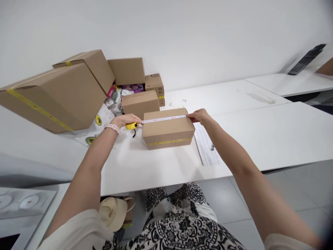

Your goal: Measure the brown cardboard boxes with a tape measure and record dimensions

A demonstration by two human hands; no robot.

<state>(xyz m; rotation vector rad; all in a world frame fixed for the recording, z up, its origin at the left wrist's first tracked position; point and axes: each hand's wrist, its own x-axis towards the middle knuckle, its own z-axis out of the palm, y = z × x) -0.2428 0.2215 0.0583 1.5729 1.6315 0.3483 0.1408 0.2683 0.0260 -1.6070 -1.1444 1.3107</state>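
Note:
A closed cardboard box (169, 130) with yellow tape along its front side sits on the white table. Across its top lies the white blade of a tape measure (131, 126), pulled out from a yellow case. My left hand (126, 120) is closed on the case at the box's left edge, and a black strap hangs from it. At the right edge of the box, my right hand (199, 115) pinches the end of the blade. A printed sheet (206, 149) lies under my right forearm, with a small metallic object (212, 147) on it, too small to name.
Large taped cartons (75, 93) are stacked at the left. Behind the measured box stand a smaller brown box (140, 103), a printed carton (154, 85) and bagged goods (113, 102). A dark device (307, 59) stands far right. A beige cap (113, 211) is below the table edge.

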